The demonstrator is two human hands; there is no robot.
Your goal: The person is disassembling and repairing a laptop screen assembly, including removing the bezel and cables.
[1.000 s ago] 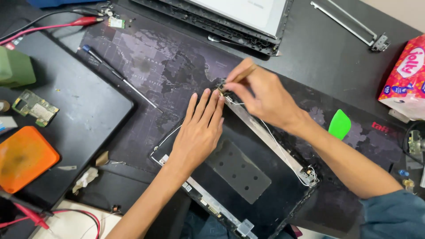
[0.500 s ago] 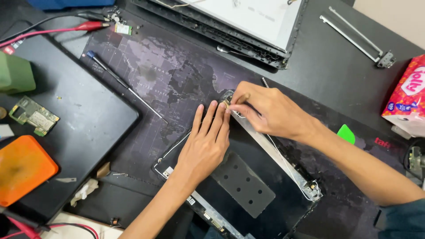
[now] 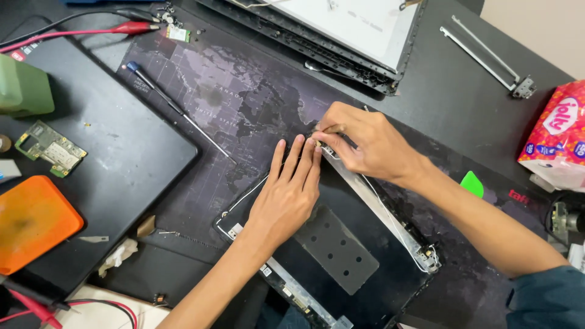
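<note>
I see a black lid panel (image 3: 341,268) at six o'clock, dark world-map mat (image 3: 231,103), orange pad (image 3: 30,222) at nine, green pick (image 3: 471,183) at three, blue-tipped screwdriver (image 3: 177,109).

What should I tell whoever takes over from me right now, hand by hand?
Left hand: flat, palm down, pressing on the black laptop lid cover.
Right hand: fingertips pinching at the top end of the silver hinge bracket, at the cover's upper corner.
A thin white cable runs along the cover's edge.
Long screwdriver lies unused on the mat; green pry pick sits beside the right forearm.
Bracket is still on the cover; whether its screws are out cannot be told.
</note>
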